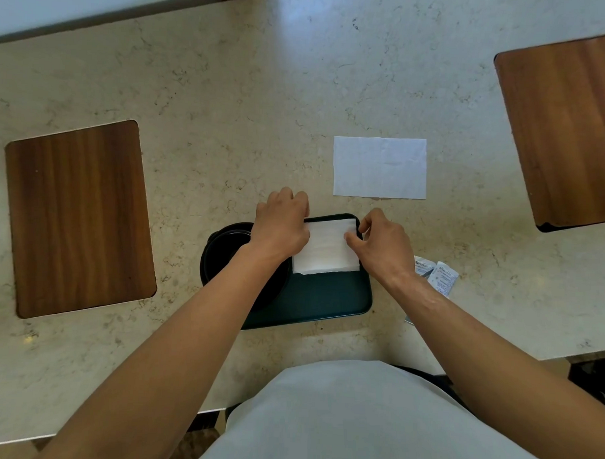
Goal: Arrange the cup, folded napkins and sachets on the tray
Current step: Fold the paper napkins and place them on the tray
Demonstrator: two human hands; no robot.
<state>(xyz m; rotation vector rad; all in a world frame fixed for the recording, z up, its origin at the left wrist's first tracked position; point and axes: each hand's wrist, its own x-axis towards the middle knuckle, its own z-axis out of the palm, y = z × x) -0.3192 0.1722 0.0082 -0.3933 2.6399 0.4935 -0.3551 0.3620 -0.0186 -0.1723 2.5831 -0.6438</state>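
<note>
A dark green tray (322,298) lies on the counter in front of me. On its far right part rests a folded white napkin (326,252). My left hand (282,225) presses on the napkin's left edge, fingers curled. My right hand (379,244) pinches the napkin's right edge between thumb and fingers. A black cup or saucer (225,250) sits at the tray's left end, partly hidden under my left forearm. A second, flat white napkin (379,167) lies on the counter beyond the tray. Two white sachets (436,273) lie right of the tray, partly behind my right wrist.
A wooden inlay panel (78,218) is set into the beige stone counter (229,123) at the left, another (565,135) at the far right. The counter's near edge runs just before my body.
</note>
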